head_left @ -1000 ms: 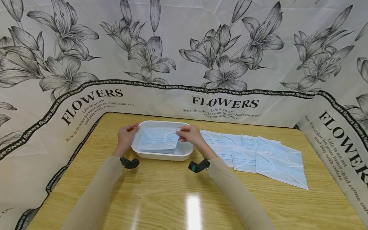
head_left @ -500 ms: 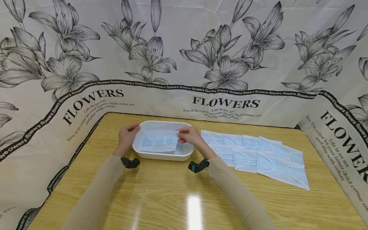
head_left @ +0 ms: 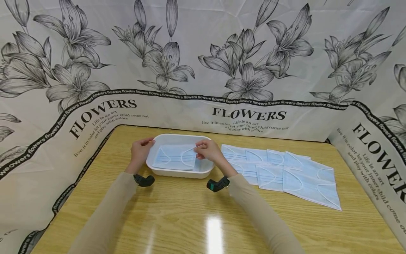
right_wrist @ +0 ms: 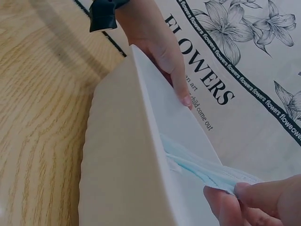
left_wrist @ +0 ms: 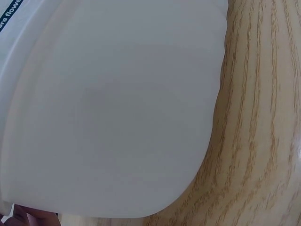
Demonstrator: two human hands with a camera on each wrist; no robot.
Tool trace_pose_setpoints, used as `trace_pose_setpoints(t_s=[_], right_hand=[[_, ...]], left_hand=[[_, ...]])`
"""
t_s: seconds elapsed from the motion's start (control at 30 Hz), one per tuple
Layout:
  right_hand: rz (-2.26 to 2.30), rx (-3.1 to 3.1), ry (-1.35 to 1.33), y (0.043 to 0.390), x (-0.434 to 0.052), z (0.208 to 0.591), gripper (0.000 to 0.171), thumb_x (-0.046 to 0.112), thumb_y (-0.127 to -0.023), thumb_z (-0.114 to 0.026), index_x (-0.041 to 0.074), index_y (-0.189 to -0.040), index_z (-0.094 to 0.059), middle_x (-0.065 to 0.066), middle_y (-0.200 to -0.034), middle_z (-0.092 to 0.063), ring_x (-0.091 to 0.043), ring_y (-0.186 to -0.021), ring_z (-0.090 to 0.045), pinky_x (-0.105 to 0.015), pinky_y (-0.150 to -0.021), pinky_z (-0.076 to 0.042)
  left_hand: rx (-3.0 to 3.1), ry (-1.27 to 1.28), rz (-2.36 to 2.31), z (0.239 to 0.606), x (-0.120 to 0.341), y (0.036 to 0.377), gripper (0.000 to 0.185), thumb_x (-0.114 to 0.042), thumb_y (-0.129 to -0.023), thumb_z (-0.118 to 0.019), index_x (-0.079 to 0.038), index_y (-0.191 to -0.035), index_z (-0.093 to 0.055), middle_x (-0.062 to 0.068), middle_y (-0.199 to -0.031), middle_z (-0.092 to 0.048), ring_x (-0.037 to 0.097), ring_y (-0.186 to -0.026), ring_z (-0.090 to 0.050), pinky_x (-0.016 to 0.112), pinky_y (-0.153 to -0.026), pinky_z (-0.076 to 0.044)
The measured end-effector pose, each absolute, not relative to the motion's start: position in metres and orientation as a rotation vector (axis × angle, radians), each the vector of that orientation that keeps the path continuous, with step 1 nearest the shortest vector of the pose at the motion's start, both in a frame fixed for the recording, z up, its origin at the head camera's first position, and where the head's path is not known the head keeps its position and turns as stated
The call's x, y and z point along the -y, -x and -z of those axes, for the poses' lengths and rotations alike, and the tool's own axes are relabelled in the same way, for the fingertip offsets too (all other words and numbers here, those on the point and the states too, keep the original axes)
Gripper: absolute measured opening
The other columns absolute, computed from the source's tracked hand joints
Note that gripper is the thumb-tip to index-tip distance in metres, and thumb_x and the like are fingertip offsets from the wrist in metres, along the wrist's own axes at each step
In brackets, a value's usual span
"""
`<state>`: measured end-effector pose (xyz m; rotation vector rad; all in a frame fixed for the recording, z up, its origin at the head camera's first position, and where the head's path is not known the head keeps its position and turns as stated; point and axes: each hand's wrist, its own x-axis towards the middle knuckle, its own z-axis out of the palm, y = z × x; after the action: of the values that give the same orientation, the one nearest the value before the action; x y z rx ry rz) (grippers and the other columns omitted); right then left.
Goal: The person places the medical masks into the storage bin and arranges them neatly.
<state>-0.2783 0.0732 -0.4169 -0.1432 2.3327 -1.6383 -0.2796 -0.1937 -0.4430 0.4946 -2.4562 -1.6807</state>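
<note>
A white plastic tray (head_left: 177, 173) stands on the wooden table, and a light blue face mask (head_left: 173, 159) lies tilted inside it. My right hand (head_left: 206, 150) pinches the mask's right end over the tray's right side. The right wrist view shows those fingertips (right_wrist: 251, 197) closed on the mask (right_wrist: 202, 170). At the tray's left end, my left hand (head_left: 141, 151) rests with fairly straight fingers (right_wrist: 181, 84) against the rim. The left wrist view is filled by the tray's wall (left_wrist: 108, 117).
Several more blue masks (head_left: 280, 173) lie overlapped in rows on the table (head_left: 190, 218) to the right of the tray. A flower-printed cloth backdrop (head_left: 203, 70) surrounds the table on three sides.
The mask has sunk lower into the tray and shifted slightly left. Both hands have stayed at the tray's ends.
</note>
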Motion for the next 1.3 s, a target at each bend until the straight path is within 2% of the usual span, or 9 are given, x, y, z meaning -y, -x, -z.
trace_pose_setpoints(t_s=[0.13,0.4,0.57,0.73,1.03,1.3], right_hand=[[1.640,-2.344,0.124,0.2776,-0.0723,0.4172,0.028,0.008,-0.092,-0.064,-0.006,-0.116,-0.061,-0.023,-0.104,-0.069,-0.004,-0.056,-0.061,-0.021,-0.059,-0.055],[1.669,-2.357,0.082,0.2760,-0.0703,0.4156,0.024,0.009,-0.090,-0.066,-0.005,-0.110,-0.064,-0.011,-0.090,-0.066,-0.005,-0.059,-0.062,-0.023,-0.060,-0.056],[1.684,-2.382,0.077,0.2751,-0.0692,0.4176,0.022,0.009,-0.088,-0.068,-0.004,-0.106,-0.066,-0.012,-0.090,-0.068,-0.006,-0.059,-0.063,-0.024,-0.060,-0.056],[1.672,-2.436,0.090,0.2738,-0.0681,0.4217,0.017,0.008,-0.087,-0.070,-0.002,-0.100,-0.067,-0.013,-0.088,-0.069,-0.007,-0.059,-0.063,-0.026,-0.060,-0.057],[1.584,-2.516,0.114,0.2709,-0.0674,0.4219,0.016,0.006,-0.090,-0.065,-0.001,-0.104,-0.069,-0.016,-0.093,-0.069,-0.008,-0.063,-0.064,-0.025,-0.062,-0.057],[1.552,-2.601,0.145,0.2693,-0.0670,0.4219,0.012,0.008,-0.089,-0.068,0.001,-0.098,-0.070,-0.015,-0.090,-0.070,-0.010,-0.061,-0.065,-0.034,-0.066,-0.058]], left_hand=[[2.451,-0.496,1.685,0.4431,0.1935,0.2795,0.035,-0.026,-0.096,-0.059,-0.007,-0.124,-0.065,0.016,-0.125,-0.063,0.025,-0.107,-0.060,0.025,-0.080,-0.052],[2.455,-0.496,1.667,0.4452,0.1954,0.2809,0.034,-0.026,-0.096,-0.059,-0.007,-0.123,-0.065,0.014,-0.124,-0.064,0.024,-0.105,-0.059,0.019,-0.074,-0.049],[2.450,-0.482,1.661,0.4454,0.1958,0.2811,0.034,-0.026,-0.096,-0.060,-0.007,-0.123,-0.066,0.015,-0.123,-0.064,0.024,-0.105,-0.059,0.017,-0.072,-0.048],[2.452,-0.478,1.666,0.4463,0.1962,0.2806,0.034,-0.026,-0.096,-0.060,-0.007,-0.123,-0.065,0.015,-0.124,-0.063,0.024,-0.106,-0.059,0.021,-0.077,-0.050],[2.461,-0.475,1.663,0.4463,0.1949,0.2797,0.035,-0.026,-0.096,-0.058,-0.007,-0.125,-0.064,0.015,-0.125,-0.063,0.024,-0.107,-0.059,0.024,-0.080,-0.050],[2.453,-0.475,1.664,0.4471,0.1951,0.2808,0.034,-0.026,-0.096,-0.059,-0.007,-0.124,-0.065,0.015,-0.124,-0.063,0.025,-0.107,-0.058,0.024,-0.079,-0.050]])
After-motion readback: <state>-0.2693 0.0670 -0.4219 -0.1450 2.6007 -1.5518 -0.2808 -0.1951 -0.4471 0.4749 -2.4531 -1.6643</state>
